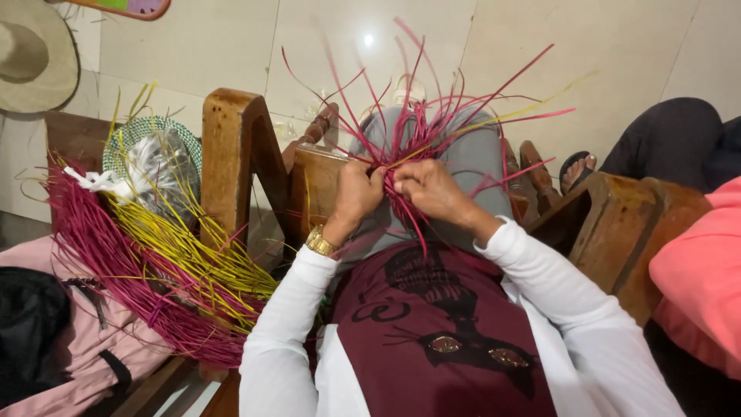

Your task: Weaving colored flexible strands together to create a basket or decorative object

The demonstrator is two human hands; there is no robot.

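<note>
Two hands meet over the lap, both closed on the same small woven start of magenta straw strips (432,127). Left hand (356,193): fingers curled tight, pinching the knot of strips from its left side; gold wristwatch (320,243) on the wrist. Right hand (431,189): fingers bent, gripping the same knot from the right, thumb pressed on top. Knuckles of the two hands nearly touching.

Strips fan out from the knot toward the far side, loose ends splayed over the grey-clad knees (471,154); mostly magenta, with one yellow strand (505,117) running up to the right. A few ends hang down toward the near side, between the wrists.

Person sits in a wooden chair; left armrest (235,147) stands tall just left of the left hand, right armrest (610,224) near the right forearm. White sleeves, maroon printed shirt.

Left of the chair: big bundle of magenta straw (116,278) with a sheaf of yellow straw (181,255) lying across it (tied with white string at the far end). Behind them, a teal woven piece (143,131) with clear plastic wrap. Pink bag (85,340) near left. Straw hat (35,54) far left on the pale tiled floor.

Right edge: another person, pink sleeve (698,278), sandalled foot (577,168) on the floor.
</note>
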